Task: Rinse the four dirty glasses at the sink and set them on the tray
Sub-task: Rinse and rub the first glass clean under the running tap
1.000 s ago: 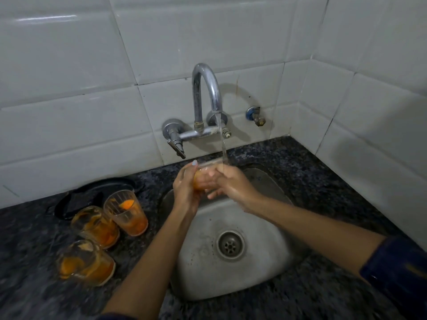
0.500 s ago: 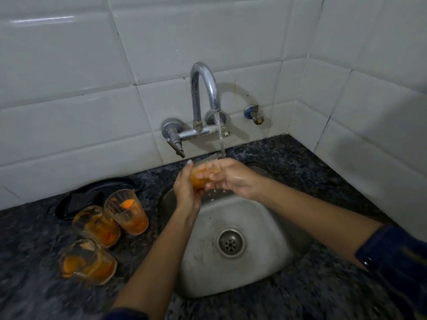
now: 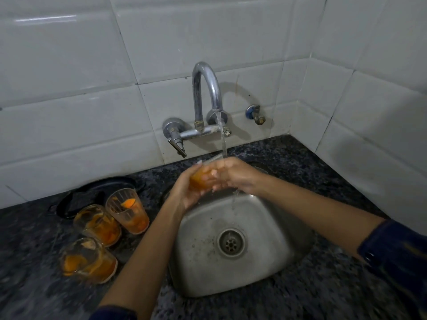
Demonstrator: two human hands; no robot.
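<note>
An orange-stained glass point(image 3: 201, 179) is tilted under the running water of the tap point(image 3: 207, 98), above the back of the steel sink point(image 3: 258, 269). My left hand point(image 3: 187, 192) cups it from below and the left. My right hand point(image 3: 235, 175) holds it from the right, fingers over its rim; whether they reach inside is hidden. Three more dirty glasses stand on the counter left of the sink: one at the back point(image 3: 128, 211), one in the middle point(image 3: 97, 225), one nearest me point(image 3: 86, 259). The black tray point(image 3: 92, 192) lies behind them by the wall.
Dark speckled stone counter point(image 3: 323, 296) surrounds the sink. White tiled walls close the back and right. A tap lever point(image 3: 176, 144) points down-left, and a small blue wall valve point(image 3: 255, 114) sits right of the tap. Water streams down toward the drain point(image 3: 231, 243).
The glass has tilted further and its orange body shows more between my hands. My right hand has shifted slightly over the rim. The three glasses on the counter have not moved.
</note>
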